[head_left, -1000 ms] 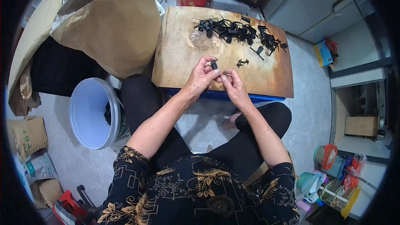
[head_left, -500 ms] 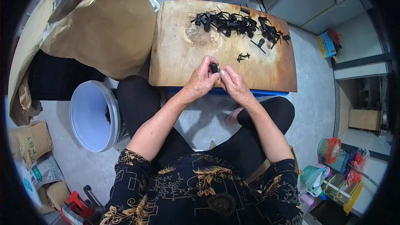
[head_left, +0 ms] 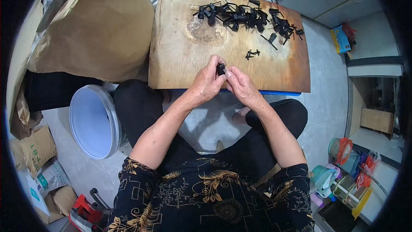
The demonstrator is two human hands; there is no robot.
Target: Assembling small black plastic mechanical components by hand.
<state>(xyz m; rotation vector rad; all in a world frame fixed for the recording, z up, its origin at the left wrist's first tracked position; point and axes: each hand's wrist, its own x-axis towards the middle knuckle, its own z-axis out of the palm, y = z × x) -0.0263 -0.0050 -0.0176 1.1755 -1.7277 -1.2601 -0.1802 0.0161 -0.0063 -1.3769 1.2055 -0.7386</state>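
Observation:
Between the thumb and fingers of my left hand (head_left: pixel 207 82) is a small black plastic part (head_left: pixel 221 69), held over the near edge of a wooden board (head_left: pixel 171 56). My right hand (head_left: pixel 243 87) is closed in a pinch right against that part; whatever sits in its fingertips is hidden. Beyond my hands, to the right, a few tiny black pieces (head_left: pixel 252 54) lie on the board. Farther back spreads a heap of black plastic parts (head_left: pixel 240 18) with thin rods sticking out. One similar black part (head_left: pixel 270 39) lies at the heap's near side.
At left a large brown paper sack (head_left: pixel 90 30) leans against the board. A white bucket (head_left: pixel 92 122) stands by my left knee. Paper bags (head_left: pixel 36 150) lie at far left. Baskets and plastic bags (head_left: pixel 341 150) crowd the right side, near a low cabinet (head_left: pixel 375 103).
My view has shifted slightly, so the board appears larger and higher. The black part looks slightly turned in my left fingers; both hands stay together in nearly the same place.

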